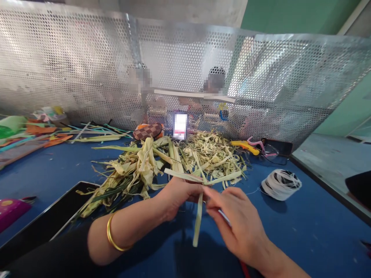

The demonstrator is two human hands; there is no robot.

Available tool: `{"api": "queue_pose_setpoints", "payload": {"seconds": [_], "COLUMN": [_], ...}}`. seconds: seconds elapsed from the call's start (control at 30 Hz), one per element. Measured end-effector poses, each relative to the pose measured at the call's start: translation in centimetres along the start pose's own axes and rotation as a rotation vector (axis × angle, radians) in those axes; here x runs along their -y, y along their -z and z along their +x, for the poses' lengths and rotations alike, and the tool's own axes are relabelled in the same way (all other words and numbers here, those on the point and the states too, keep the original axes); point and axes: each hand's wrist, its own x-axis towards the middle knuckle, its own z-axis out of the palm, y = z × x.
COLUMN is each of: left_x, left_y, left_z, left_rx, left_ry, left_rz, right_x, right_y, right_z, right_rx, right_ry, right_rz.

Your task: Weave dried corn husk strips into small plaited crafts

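My left hand (185, 193) is closed on pale strips of dried corn husk (198, 224), which cross between the fingers; one strip hangs down and others stick out to the sides. My right hand (234, 216) is closed, its thumb and fingers pressed together at the same crossing. Something thin and pale shows under its fingers, too hidden to name. From a spool of white string (281, 184) on the right, a fine thread runs towards my right hand. Just beyond my hands lies a heap of husk scraps (214, 154), with a bundle of long husks (130, 170) to the left.
A perforated metal screen (179, 54) rises behind the blue table (307, 231), with people behind it. A lit phone (180, 125), a checkered pouch (147, 131) and a yellow-handled tool (246, 146) lie along the back. A black tray (58, 216) is at left.
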Motion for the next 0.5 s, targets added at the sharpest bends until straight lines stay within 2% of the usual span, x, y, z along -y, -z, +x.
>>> {"api": "queue_pose_setpoints", "payload": {"seconds": [0.07,0.13,0.23,0.33,0.4,0.5], "left_x": [-0.3,-0.5,-0.5,-0.2,-0.1,0.3], "left_y": [0.1,0.1,0.0,-0.1,-0.2,-0.4], "left_z": [-0.1,-0.3,-0.5,-0.6,-0.7,-0.6], "left_rx": [0.064,0.149,0.253,0.29,0.274,0.231], "left_ry": [0.001,0.031,0.097,0.127,0.111,0.103], "left_rz": [0.07,0.14,0.193,0.212,0.242,0.314], "right_x": [-0.6,-1.4,-2.7,-3.3,-3.1,-2.4], "right_y": [0.6,1.0,1.3,1.2,1.0,0.5], "right_z": [0.1,0.3,0.5,0.7,0.8,1.0], "right_rx": [-0.151,-0.194,0.03,0.236,0.257,0.177], "right_ry": [-0.218,-0.459,-0.722,-0.895,-0.993,-1.129], "right_rz": [-0.031,-0.053,0.166,0.495,0.689,0.936]}}
